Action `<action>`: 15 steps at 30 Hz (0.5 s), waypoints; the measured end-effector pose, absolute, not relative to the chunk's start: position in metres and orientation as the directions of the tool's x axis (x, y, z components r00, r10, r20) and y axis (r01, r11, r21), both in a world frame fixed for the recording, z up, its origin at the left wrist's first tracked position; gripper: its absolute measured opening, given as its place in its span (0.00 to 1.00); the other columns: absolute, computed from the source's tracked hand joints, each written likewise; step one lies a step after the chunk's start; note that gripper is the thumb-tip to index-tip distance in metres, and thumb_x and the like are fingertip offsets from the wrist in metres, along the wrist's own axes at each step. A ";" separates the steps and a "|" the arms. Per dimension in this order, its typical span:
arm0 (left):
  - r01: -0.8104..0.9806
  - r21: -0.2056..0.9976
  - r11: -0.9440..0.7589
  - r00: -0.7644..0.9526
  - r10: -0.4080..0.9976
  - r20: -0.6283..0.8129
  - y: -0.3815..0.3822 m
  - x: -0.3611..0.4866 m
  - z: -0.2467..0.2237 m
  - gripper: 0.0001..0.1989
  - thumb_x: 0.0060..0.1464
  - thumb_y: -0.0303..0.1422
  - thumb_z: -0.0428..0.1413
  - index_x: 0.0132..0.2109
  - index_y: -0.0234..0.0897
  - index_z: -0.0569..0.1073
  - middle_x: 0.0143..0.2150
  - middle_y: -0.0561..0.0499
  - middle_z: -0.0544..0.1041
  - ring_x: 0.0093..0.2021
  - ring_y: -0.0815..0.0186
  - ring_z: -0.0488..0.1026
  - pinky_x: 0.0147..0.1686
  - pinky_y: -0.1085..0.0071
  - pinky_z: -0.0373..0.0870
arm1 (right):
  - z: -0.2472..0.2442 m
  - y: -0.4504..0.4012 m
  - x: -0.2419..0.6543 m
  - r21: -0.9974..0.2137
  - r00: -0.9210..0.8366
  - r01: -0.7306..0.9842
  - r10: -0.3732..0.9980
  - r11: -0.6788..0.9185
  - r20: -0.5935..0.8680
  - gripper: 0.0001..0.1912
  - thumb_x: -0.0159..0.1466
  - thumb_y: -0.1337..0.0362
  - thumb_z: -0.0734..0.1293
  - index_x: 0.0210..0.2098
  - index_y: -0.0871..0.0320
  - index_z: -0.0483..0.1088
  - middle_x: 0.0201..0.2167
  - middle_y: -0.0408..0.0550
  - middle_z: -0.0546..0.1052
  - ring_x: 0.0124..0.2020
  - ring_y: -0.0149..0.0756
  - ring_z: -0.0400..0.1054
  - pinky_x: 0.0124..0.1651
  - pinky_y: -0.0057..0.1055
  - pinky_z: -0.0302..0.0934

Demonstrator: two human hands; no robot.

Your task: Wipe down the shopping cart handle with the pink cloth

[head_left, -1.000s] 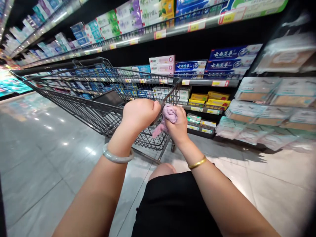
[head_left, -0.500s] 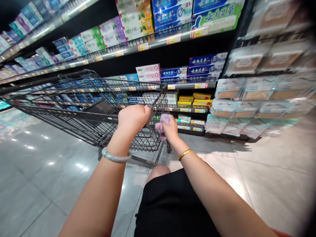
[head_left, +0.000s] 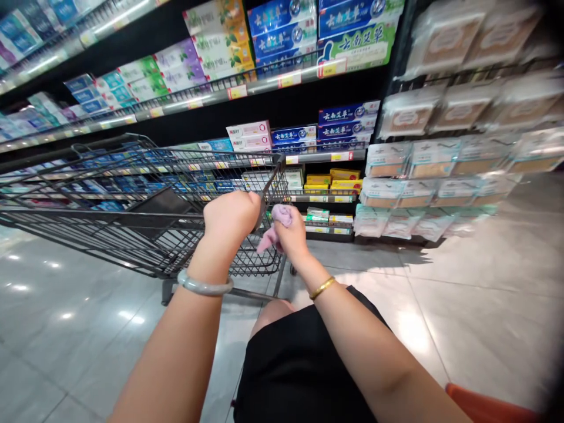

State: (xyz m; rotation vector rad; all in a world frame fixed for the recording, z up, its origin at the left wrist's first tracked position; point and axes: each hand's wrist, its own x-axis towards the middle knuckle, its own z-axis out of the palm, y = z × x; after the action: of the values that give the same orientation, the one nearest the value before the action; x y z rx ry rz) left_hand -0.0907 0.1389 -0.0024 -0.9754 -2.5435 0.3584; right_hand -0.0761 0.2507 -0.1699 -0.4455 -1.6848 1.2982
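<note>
A black wire shopping cart [head_left: 118, 226] stands tilted across the left and middle of the view. My left hand [head_left: 231, 214], with a pale bangle at the wrist, is closed around the cart's dark end bar. Just right of it, my right hand [head_left: 293, 235] grips a crumpled lilac cloth [head_left: 282, 215], and one corner of the cloth hangs down against the cart's wire end. A gold bracelet circles my right wrist. The fingertips of both hands are hidden from the camera.
Shelves with price-tag rails [head_left: 247, 88] hold many toothpaste boxes [head_left: 282, 38] behind the cart. Bagged goods [head_left: 414, 114] hang on hooks at the right. Grey floor tiles [head_left: 379, 329] lie below, and something orange-red [head_left: 489, 405] shows at the lower right.
The shelves and hanging bags have shifted left in the view. My left hand stays on the cart bar. The cloth in my right hand now has a corner hanging lower and further left.
</note>
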 end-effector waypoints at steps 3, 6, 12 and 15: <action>0.601 -0.375 0.706 -0.641 0.706 0.302 0.148 -0.087 -0.006 0.27 0.65 0.28 0.35 0.49 0.30 0.79 0.41 0.34 0.81 0.46 0.44 0.81 0.40 0.55 0.76 | -0.163 0.254 -0.070 -0.799 -0.440 -0.326 0.667 0.506 0.601 0.22 0.57 0.67 0.65 0.51 0.53 0.72 0.50 0.49 0.77 0.54 0.42 0.69 0.61 0.39 0.64; 0.602 -0.332 0.726 -0.646 0.687 0.332 0.162 -0.078 -0.007 0.27 0.67 0.28 0.35 0.50 0.29 0.79 0.42 0.33 0.81 0.46 0.45 0.81 0.42 0.55 0.76 | -0.168 0.272 -0.068 -0.907 -0.472 -0.146 0.778 0.396 0.416 0.22 0.56 0.66 0.67 0.51 0.53 0.72 0.49 0.50 0.77 0.52 0.43 0.70 0.59 0.40 0.65; 0.671 -0.295 0.680 -0.610 0.732 0.301 0.189 -0.055 -0.006 0.24 0.63 0.24 0.40 0.54 0.30 0.78 0.43 0.32 0.81 0.47 0.46 0.81 0.43 0.54 0.76 | -0.168 0.308 -0.061 -0.954 -0.471 -0.104 0.831 0.282 0.297 0.20 0.56 0.65 0.67 0.49 0.52 0.71 0.45 0.45 0.79 0.46 0.40 0.73 0.54 0.36 0.67; 0.711 -0.292 0.640 -0.571 0.767 0.291 0.198 -0.048 -0.004 0.25 0.64 0.25 0.39 0.56 0.30 0.78 0.44 0.31 0.81 0.47 0.45 0.81 0.43 0.53 0.76 | -0.166 0.315 -0.052 -0.916 -0.408 -0.210 0.821 0.342 0.400 0.22 0.55 0.62 0.67 0.50 0.53 0.72 0.46 0.46 0.79 0.47 0.41 0.73 0.55 0.38 0.67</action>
State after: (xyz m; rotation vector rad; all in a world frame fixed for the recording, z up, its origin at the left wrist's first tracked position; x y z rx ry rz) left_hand -0.0481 0.1978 -0.0044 -1.1698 -2.4716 0.1990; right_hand -0.0520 0.3154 -0.1664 -0.5656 -1.5903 1.2722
